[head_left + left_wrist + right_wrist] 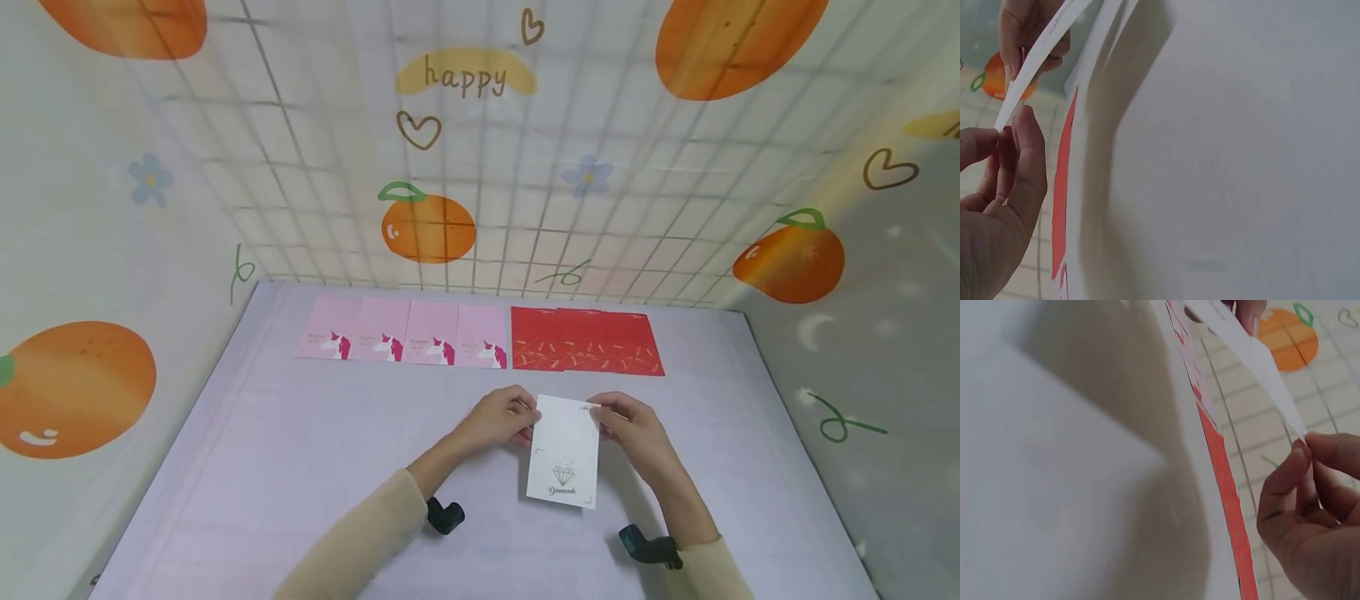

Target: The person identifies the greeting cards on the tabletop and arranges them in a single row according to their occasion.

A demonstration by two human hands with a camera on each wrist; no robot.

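Note:
Both hands hold a white card (562, 442) with a diamond drawing and the word "Diamonds" near its lower edge. My left hand (504, 417) pinches the card's upper left edge between thumb and fingers. At the upper right corner, my right hand (630, 429) pinches it the same way. Raised off the table, the card casts a shadow, seen in both wrist views. In the left wrist view the white card (1035, 62) looks thin and slightly bowed, with the left hand (1004, 194) at its edge. The right hand (1313, 506) grips its other side.
Beyond the hands, several pink unicorn cards (431, 333) lie in a row at the back left of the table (337, 450). Overlapping red cards (585, 342) with gold marks continue that row rightward. A curtain with orange prints (427, 229) stands behind and at the sides.

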